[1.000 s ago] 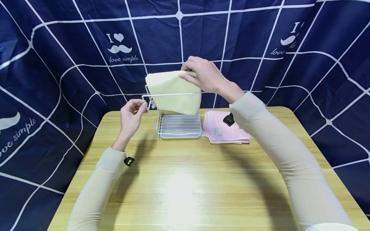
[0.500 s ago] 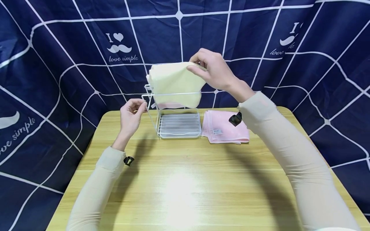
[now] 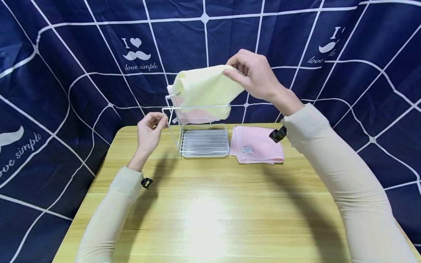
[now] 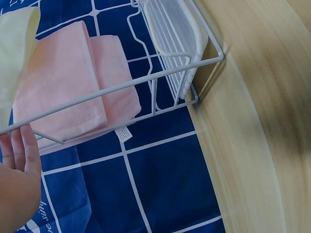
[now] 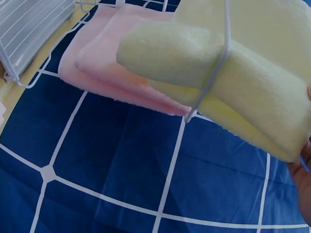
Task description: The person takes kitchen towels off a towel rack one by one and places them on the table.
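Observation:
A white wire rack (image 3: 201, 107) with a tray (image 3: 204, 155) at its base stands toward the back of the table. My left hand (image 3: 149, 131) grips the upper left corner of its frame. With thumb and fingers my right hand (image 3: 258, 78) pinches the right edge of a pale yellow towel (image 3: 210, 86), which drapes slackly over the rack's top. Behind the yellow towel hangs a folded pink towel (image 4: 63, 87), partly covered by it in the head view. In the right wrist view the yellow towel (image 5: 262, 92) lies across a rack bar, with only part of my right hand showing.
A second pink towel (image 3: 260, 144), folded and with a white label, lies on the table right of the rack. The wooden table (image 3: 210, 197) reaches toward me. A dark blue cloth with white lines (image 3: 98, 47) surrounds the table's back and sides.
My right hand has moved up and to the right, drawing the yellow towel with it. More of the pink towel behind now shows. The left hand stays on the rack.

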`<action>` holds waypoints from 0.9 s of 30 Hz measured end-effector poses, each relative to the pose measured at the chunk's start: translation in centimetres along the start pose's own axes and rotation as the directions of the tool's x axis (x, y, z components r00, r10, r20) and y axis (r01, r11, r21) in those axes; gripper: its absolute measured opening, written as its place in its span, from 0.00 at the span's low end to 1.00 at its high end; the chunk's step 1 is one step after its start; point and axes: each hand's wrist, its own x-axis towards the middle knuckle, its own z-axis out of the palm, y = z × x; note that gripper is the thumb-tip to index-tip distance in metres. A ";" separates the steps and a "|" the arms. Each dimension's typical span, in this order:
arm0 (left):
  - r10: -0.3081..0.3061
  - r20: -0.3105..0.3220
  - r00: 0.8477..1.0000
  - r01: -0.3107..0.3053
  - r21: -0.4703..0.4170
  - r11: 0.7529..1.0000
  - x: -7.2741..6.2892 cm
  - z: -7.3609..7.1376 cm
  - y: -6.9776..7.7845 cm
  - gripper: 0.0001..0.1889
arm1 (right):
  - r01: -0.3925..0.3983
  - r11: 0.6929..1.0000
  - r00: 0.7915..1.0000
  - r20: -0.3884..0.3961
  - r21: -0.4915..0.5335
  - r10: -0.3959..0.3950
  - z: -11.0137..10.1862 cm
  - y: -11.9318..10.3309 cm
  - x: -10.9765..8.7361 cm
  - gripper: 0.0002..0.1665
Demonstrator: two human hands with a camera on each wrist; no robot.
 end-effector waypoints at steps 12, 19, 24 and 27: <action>-0.001 0.009 1.000 0.001 0.007 1.000 -0.1 -0.2 0.0 0.06 | 0.086 0.996 0.993 -0.080 -0.006 -0.086 -1.9 -0.4 -0.4 0.09; -0.002 0.002 1.000 0.002 -0.006 1.000 0.0 -0.1 -0.1 0.02 | 0.122 0.992 0.987 -0.102 -0.022 -0.124 -2.9 -0.3 -0.6 0.09; 0.009 0.003 1.000 -0.009 0.006 1.000 0.0 -0.1 -0.2 0.01 | 0.120 0.992 0.985 -0.119 -0.032 -0.123 -3.7 -0.4 -1.0 0.09; 0.008 0.002 1.000 -0.008 0.003 1.000 0.0 0.0 -0.1 0.01 | 0.131 0.991 0.982 -0.133 -0.027 -0.134 -4.2 -0.5 -1.1 0.09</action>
